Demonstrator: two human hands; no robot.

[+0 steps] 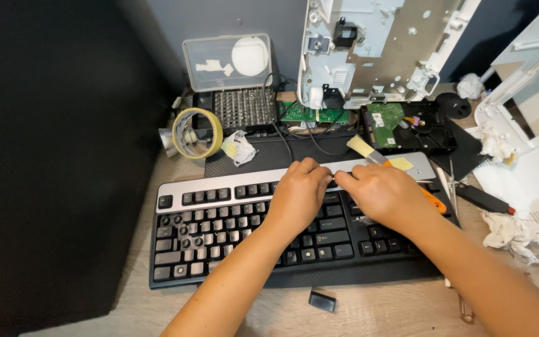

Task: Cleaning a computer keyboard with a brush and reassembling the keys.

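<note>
Both hands meet at the top edge of the black keyboard (pixel 232 231), on its silver strip. Left hand (pixel 299 192) has fingers curled narrow, tips pressed to the strip near the function row; whether it pinches anything, cannot tell. Right hand (pixel 378 192) is closed around a small brush (pixel 362 147) with pale bristles and an orange handle, bristles pointing up past the strip. Keyboard lies flat on the wooden desk (pixel 382 309), several keycaps missing at its left part, bare posts showing. One loose black keycap (pixel 322 301) sits on the desk just below the keyboard. Behind: roll of clear tape (pixel 198 133), green circuit board (pixel 312 113), opened white printer chassis (pixel 375 50), crumpled tissue (pixel 239 147).

Risks, my read: brush could flick dust or more caps off; the loose keycap near the desk edge could get knocked away by a forearm; pressing hard on the strip might shift the keyboard.
</note>
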